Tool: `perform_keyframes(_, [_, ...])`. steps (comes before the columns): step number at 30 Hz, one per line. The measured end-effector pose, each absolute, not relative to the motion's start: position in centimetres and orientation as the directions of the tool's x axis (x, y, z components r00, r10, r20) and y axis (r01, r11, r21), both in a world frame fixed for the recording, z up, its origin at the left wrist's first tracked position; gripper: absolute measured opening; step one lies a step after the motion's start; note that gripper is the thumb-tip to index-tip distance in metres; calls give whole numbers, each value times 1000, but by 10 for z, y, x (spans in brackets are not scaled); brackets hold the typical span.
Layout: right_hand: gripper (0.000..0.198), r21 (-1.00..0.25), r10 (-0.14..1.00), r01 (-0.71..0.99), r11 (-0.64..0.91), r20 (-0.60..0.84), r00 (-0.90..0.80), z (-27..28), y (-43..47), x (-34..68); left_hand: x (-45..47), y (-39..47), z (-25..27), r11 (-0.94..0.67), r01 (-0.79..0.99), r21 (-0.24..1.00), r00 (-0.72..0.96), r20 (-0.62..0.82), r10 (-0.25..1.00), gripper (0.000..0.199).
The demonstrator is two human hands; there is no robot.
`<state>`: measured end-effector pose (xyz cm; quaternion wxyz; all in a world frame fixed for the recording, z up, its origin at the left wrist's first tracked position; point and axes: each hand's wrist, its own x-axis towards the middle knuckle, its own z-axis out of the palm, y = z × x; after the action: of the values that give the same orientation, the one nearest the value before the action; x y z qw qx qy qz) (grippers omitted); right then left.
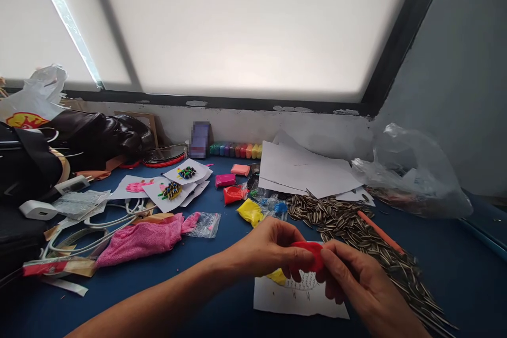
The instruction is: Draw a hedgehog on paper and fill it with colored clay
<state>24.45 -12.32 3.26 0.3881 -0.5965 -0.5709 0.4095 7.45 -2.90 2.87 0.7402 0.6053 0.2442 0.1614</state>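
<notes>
Pale blinds (253,21) are filling the top of the frame above a blue counter (222,311); striped seeds (356,222) are spreading across the right of centre, while two dotted figures (171,190) are sitting on white cards (152,194) left of centre, looking finished. Toward the bottom, right of centre, red clay (312,254) is hanging over a paper (273,300); the left hand (275,245) is pinching it between thumb and fingers, and the right hand (352,274) is gripping its right edge likewise. On the paper, a yellow patch (278,276) is covering the left end of a drawing (303,281), so that portion is probably counting as done; the visible remainder is showing bare ink, suggesting the work is standing only partway along; the hands are hiding the drawing's upper part; the red clay isn't yet lying on the paper.
</notes>
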Motion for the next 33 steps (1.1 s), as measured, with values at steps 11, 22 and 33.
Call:
perform_keyframes(11, [48,-914,999,404,-46,-49,5,31,-120,249,78,-28,28,295,1,955,838,-162,521,61])
perform_keyframes(22, [45,-895,999,444,-39,-24,39,30,-119,249,74,-25,25,246,-38,968,827,-108,552,53])
perform_keyframes(33, [35,-884,999,467,7,21,24,28,-119,255,78,-28,27,247,-18,969,801,-134,584,32])
